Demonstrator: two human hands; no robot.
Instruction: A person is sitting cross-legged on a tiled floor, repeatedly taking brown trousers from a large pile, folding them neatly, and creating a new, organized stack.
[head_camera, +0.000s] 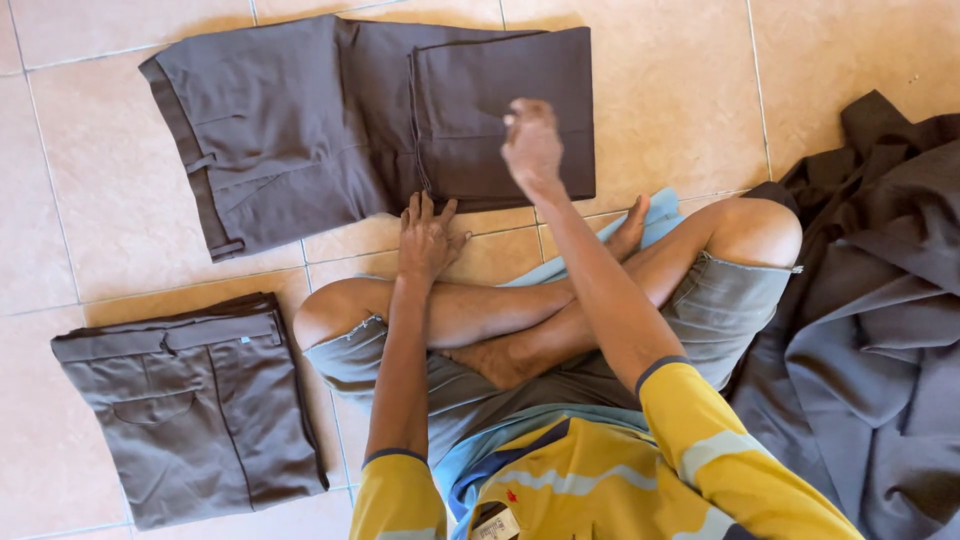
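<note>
One pair of trousers (195, 405) is sitting folded at 8 o'clock; you're halfway through another pair (300, 130), left hand (428, 235) flat and open, right hand (530, 140) maybe pinching cloth, pile (880, 330) waiting at 3 o'clock.

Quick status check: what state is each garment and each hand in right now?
Trousers in front: partly folded, legs doubled over, flat on the tiles.
Folded trousers: fully folded, lying apart at the left.
Dark cloth pile: unfolded, heaped.
Left hand: flat at the trousers' edge.
Right hand: raised, fingers pinched, holding nothing visible.
</note>
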